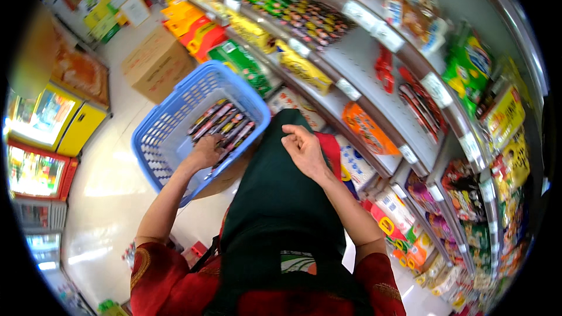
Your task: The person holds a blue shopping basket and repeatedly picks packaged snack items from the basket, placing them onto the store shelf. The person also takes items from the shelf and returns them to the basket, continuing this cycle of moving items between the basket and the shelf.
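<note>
My left hand (206,152) is down inside a blue plastic shopping basket (164,116), its fingers on the near end of a row of dark, narrow packaged snacks (224,123). Whether the fingers grip a pack cannot be told. My right hand (302,147) is raised over my dark green apron (281,210), fingers loosely curled, and nothing shows in it. On the shelf ahead, many similar small packs (307,19) stand in tight rows, with red packs (421,105) lying farther right.
Shelves with metal price rails (377,96) curve along the right. A cardboard box (158,63) stands on the floor beyond the basket, beside orange and red packs (193,28). Another carton (226,180) is partly visible under the basket. Lit drink coolers (37,169) stand at the far left.
</note>
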The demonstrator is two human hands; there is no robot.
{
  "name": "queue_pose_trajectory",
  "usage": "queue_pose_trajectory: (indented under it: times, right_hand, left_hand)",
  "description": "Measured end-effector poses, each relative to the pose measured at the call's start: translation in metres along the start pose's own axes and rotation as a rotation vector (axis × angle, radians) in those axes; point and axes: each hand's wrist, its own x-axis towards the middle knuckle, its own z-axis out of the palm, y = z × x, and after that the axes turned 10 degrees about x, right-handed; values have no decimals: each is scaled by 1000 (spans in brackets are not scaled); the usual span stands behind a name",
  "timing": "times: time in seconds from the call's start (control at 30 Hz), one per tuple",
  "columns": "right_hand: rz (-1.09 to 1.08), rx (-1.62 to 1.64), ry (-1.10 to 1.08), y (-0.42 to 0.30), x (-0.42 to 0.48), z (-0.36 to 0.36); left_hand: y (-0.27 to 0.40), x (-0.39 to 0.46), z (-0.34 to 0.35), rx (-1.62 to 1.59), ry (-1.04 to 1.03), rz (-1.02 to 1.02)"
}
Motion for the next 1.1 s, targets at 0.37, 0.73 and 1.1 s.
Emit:
queue_pose_trajectory:
  times: [0.37, 0.73, 1.1]
  right_hand:
    - [-434, -1019, 788, -99, -66, -177]
    - [-65, -1074, 848, -102, -103, -287]
    - [57, -962, 679, -112, -120, -278]
  left_hand:
    - [266, 61, -35, -190, 586, 1131]
    - [401, 134, 13, 274, 545, 1101]
    - [387, 142, 9, 209, 407, 1076]
